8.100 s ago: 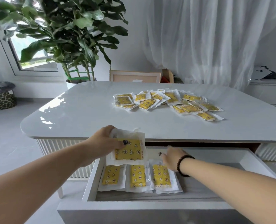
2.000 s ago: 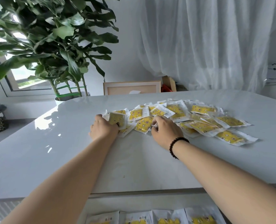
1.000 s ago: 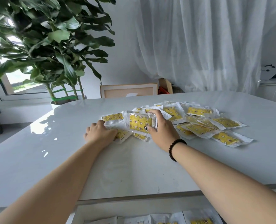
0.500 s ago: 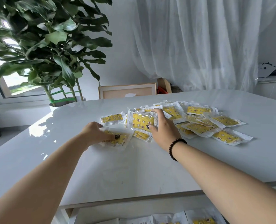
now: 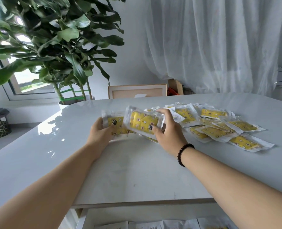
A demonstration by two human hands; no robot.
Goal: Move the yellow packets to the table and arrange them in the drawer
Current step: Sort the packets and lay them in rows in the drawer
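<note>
Head view: two yellow packets up off the table [image 5: 137, 171] at the near-left edge of the heap of packets [image 5: 219, 128], left hand [image 5: 100, 134] gripping one packet [image 5: 115, 126] with thumb on top, right hand [image 5: 166, 133] pinching a second packet [image 5: 143, 123] tilted just above the heap. Best carried flat and kept separate, then brought back from the heap toward the open drawer [image 5: 153, 217] below the table's near edge. Worth laying beside the packets already there, edges aligned, not overlapping.
</note>
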